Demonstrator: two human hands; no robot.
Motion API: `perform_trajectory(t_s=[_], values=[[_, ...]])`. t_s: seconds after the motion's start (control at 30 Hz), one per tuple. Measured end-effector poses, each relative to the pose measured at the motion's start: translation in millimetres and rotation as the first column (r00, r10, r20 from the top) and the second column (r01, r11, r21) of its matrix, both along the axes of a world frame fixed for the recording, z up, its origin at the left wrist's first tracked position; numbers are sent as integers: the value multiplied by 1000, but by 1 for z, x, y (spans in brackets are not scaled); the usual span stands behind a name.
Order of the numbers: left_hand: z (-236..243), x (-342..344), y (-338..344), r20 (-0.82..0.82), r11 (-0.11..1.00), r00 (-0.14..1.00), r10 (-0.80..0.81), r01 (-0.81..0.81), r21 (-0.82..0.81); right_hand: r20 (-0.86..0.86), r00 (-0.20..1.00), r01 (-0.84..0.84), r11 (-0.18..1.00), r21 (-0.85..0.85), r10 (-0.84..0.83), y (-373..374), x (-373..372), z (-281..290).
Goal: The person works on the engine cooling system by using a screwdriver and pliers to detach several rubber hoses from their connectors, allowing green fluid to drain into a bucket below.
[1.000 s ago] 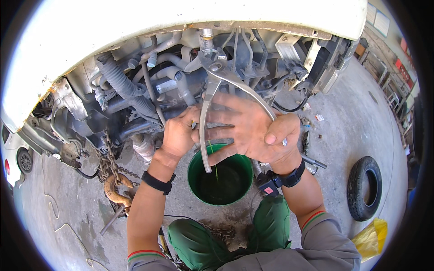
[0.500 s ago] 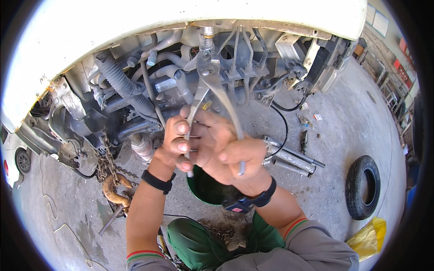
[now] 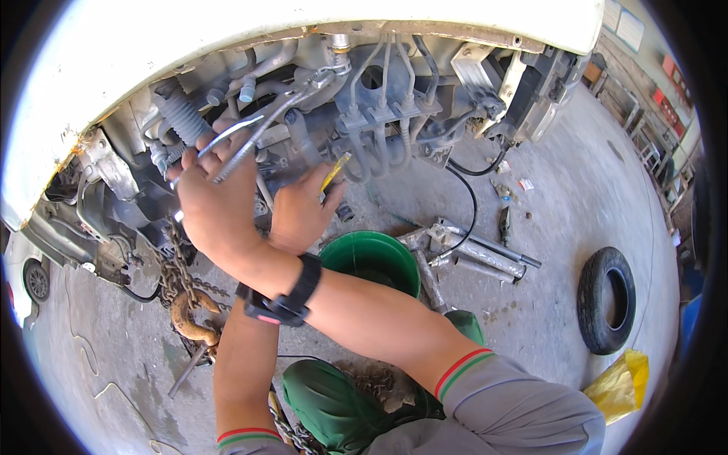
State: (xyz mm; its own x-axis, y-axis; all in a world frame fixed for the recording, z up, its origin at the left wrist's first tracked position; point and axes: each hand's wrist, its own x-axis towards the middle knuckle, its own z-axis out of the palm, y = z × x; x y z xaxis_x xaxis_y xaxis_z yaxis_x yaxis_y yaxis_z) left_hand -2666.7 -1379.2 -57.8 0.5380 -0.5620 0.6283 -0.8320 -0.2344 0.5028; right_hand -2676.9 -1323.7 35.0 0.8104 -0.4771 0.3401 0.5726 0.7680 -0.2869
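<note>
My right hand (image 3: 220, 193) grips the handles of large steel pliers (image 3: 284, 110), which slant up to the right, their head beside a metal fitting (image 3: 339, 51) under the pale vehicle panel (image 3: 318, 11). My right forearm crosses over my left one. Behind it, my left hand (image 3: 302, 211) is curled beside a narrow yellow piece (image 3: 336, 173) below a bracket of several grey pipes (image 3: 387, 110); I cannot make out what its fingers hold. A ribbed hose (image 3: 180, 114) runs beside my right hand. Below both hands stands a green bucket (image 3: 389, 246).
Chain with a rusty hook (image 3: 189, 318) hangs at left. On the concrete floor (image 3: 546, 318) are metal tubes (image 3: 485, 267), a loose tyre (image 3: 588, 302) and a yellow sack (image 3: 614, 387). A white car (image 3: 21, 284) stands far left; racks (image 3: 652, 155) line the right side.
My right hand has swung leftward with the pliers, tilting them and crossing over my left arm. My left hand has left the plier handle and moved right toward the yellow piece.
</note>
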Motion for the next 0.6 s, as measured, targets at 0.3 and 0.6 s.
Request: perform_trajectory(t_s=[0.3, 0.6], values=[[8, -6, 4, 54, 999, 998, 38, -40, 32, 51, 999, -11, 995, -99, 16, -14, -21, 8], [10, -15, 0, -51, 964, 980, -191, 178, -196, -144, 813, -574, 737, -356, 564, -118, -178, -18]])
